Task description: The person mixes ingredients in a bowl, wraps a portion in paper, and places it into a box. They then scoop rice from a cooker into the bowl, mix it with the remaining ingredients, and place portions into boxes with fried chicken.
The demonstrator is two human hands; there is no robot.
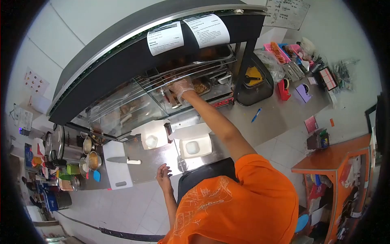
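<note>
My right hand (pixel 182 87), in a clear plastic glove, reaches inside the glass display case (pixel 151 101) among metal food trays. Its fingers are partly hidden by the wire rack and blurred by the glove, so I cannot make out what they hold. A tray of chopped food (pixel 200 87) lies just to its right. My left hand (pixel 163 175) hovers bare by the counter's front edge, fingers loosely apart and holding nothing. In front of the case stand two open white takeaway boxes, the left box (pixel 138 131) and the right box (pixel 206 145), each with a white rounded mound (pixel 192 147) inside.
A knife (pixel 124 160) lies across a white cutting board (pixel 118 178) to the left, beside pots and bowls (pixel 94 160). Rightward are a black bin-like tray (pixel 260 91), a blue pen (pixel 256 115) and tape dispensers (pixel 284 90). Two printed slips (pixel 165 38) hang on the case.
</note>
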